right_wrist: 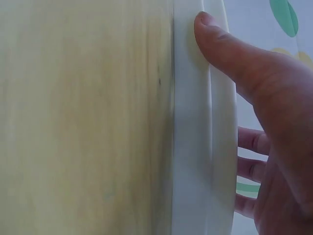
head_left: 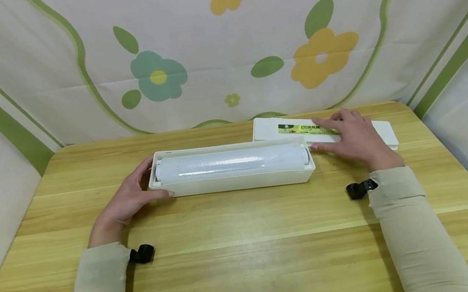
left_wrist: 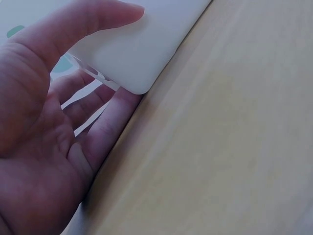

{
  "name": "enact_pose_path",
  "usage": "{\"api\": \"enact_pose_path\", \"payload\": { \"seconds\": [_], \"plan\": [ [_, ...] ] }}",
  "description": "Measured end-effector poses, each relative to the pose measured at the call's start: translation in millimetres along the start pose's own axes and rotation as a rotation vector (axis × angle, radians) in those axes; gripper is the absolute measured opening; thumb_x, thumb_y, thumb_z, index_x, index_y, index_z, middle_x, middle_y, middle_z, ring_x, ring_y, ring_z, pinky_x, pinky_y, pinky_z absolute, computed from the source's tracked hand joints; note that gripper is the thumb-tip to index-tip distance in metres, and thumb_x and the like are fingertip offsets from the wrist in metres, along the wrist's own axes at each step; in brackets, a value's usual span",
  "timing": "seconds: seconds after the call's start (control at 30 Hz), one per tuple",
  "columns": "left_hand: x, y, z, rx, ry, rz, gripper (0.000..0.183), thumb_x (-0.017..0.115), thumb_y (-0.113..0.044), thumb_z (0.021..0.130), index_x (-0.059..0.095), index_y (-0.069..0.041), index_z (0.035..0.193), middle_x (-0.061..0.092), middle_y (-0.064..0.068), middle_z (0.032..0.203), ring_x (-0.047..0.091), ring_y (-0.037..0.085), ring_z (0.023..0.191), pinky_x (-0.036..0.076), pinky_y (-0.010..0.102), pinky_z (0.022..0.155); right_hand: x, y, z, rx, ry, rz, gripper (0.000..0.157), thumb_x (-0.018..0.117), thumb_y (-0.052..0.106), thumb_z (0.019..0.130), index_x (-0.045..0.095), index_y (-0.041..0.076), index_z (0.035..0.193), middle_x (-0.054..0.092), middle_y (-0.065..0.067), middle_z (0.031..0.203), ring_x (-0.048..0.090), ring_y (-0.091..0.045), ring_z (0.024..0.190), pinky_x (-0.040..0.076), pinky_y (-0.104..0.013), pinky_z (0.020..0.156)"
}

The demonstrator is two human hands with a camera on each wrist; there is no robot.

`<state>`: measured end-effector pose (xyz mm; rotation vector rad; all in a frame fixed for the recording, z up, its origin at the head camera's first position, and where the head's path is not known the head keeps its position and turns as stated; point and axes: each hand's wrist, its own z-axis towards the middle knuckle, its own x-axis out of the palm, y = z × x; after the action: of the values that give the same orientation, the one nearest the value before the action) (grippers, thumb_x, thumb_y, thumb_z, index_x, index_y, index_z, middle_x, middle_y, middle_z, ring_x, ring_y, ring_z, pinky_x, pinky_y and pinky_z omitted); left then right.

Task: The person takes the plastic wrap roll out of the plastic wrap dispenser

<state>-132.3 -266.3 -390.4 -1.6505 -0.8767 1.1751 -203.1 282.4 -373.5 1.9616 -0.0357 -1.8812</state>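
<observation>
A long white box (head_left: pixel 239 183) without its cover stands on the table, a roll of cling film (head_left: pixel 231 162) lying inside. My left hand (head_left: pixel 131 195) grips the box's left end, the thumb on the front wall. In the left wrist view the other fingers reach round the end of the box (left_wrist: pixel 132 58), near the tabletop. Behind and to the right lies the white lid (head_left: pixel 385 133) with a green label (head_left: pixel 296 129). My right hand (head_left: pixel 354 137) holds this lid, thumb along its near side and fingers over the top; its right wrist view shows the lid's edge (right_wrist: pixel 193 132).
Both items rest on a wood-grain table (head_left: pixel 249 262). A white cloth with printed flowers (head_left: pixel 158 77) hangs behind the far edge, and pale cloth walls close off both sides. Small black devices (head_left: pixel 142 254) sit at the wrists.
</observation>
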Motion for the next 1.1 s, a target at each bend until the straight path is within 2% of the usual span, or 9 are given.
{"api": "enact_pose_path", "payload": {
  "seconds": [0.3, 0.83, 1.1],
  "plan": [
    [0.4, -2.9, -2.5, -0.009, -0.002, -0.009, 0.100, 0.089, -0.009, 0.087, 0.036, -0.032, 0.168, 0.047, 0.003, 0.153, 0.046, 0.024, 0.133, 0.048, 0.020, 0.100, -1.0, 1.8, 0.0, -0.003, 0.007, -0.019, 0.081, 0.074, 0.065, 0.095, 0.049, 0.030, 0.163, 0.049, -0.022, 0.147, 0.039, -0.048, 0.138, 0.024, -0.075, 0.115],
    [-1.3, -0.8, 1.4, -0.013, 0.003, -0.011, 0.100, 0.089, -0.009, 0.086, 0.036, -0.033, 0.167, 0.046, 0.005, 0.155, 0.046, 0.026, 0.134, 0.049, 0.021, 0.101, -2.3, 4.1, -1.2, 0.016, 0.014, -0.007, 0.082, 0.073, 0.066, 0.095, 0.047, 0.029, 0.164, 0.048, -0.024, 0.149, 0.038, -0.049, 0.139, 0.022, -0.074, 0.118],
    [0.2, -0.7, 4.7, -0.020, 0.004, -0.014, 0.101, 0.090, -0.009, 0.086, 0.036, -0.033, 0.167, 0.045, 0.005, 0.155, 0.046, 0.026, 0.134, 0.049, 0.022, 0.101, -4.9, 6.1, -0.7, 0.015, 0.037, -0.023, 0.083, 0.070, 0.066, 0.097, 0.046, 0.027, 0.165, 0.048, -0.025, 0.150, 0.040, -0.049, 0.137, 0.028, -0.072, 0.116]
  ]
}}
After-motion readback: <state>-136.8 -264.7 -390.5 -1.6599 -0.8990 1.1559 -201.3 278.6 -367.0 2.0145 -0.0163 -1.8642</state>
